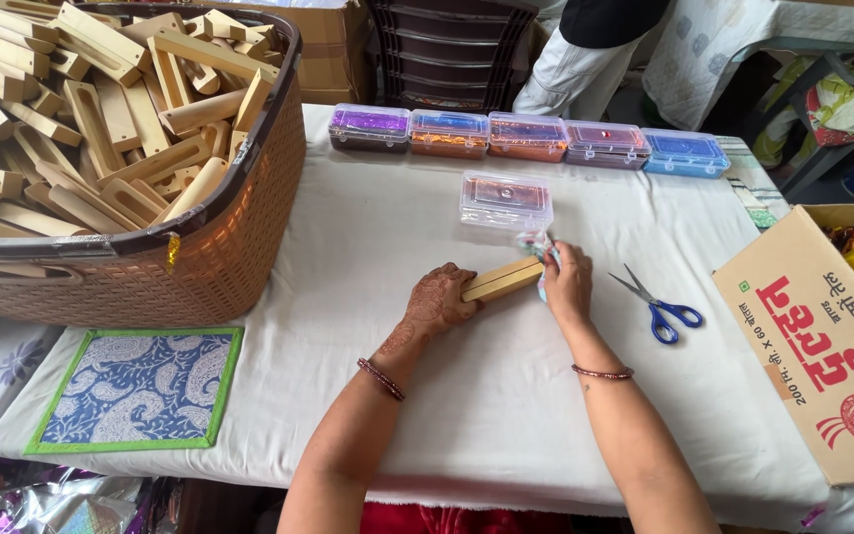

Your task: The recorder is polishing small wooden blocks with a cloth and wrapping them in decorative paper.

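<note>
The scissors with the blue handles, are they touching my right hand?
Apart. The head view shows the scissors lying on the white cloth to the right of the right hand, with a clear strip of bare cloth between them.

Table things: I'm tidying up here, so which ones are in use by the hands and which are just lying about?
In use:
- wooden block, held by left hand and right hand
- light fabric scrap at the right hand
- clear box, nearest the hands

Lying about:
- blue-handled scissors
- row of coloured boxes
- basket of wooden pieces
- patterned mat
- cardboard carton
</note>
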